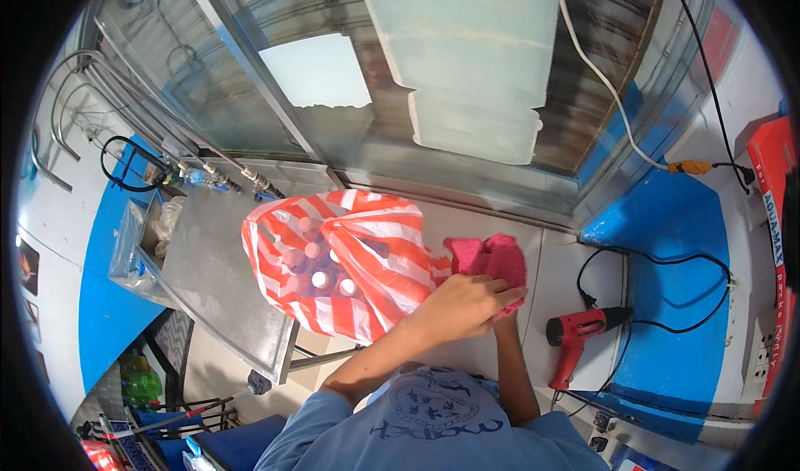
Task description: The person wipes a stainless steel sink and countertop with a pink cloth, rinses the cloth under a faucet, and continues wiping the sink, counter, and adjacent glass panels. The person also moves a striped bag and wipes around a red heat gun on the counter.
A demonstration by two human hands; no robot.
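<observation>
My left hand [472, 305] reaches across in front of me, its fingers closed on a pink knitted cloth [484, 258]. My right forearm comes up beneath it, and most of my right hand [505, 322] is hidden behind the cloth and my left hand. Left of the cloth sits a red-and-white striped plastic bag [381, 264], gathered into folds toward the cloth. Through its thin film show several capped bottles [320, 279] standing close together. How the bag's neck meets the cloth is unclear.
A red and black heat gun [578, 340] with a black cord lies on the white tiled counter [531, 352] at right. The bag overlaps a steel table [219, 252] at left. Glass panels [312, 127] rise behind. Metal tubes with valves [265, 182] hang at left.
</observation>
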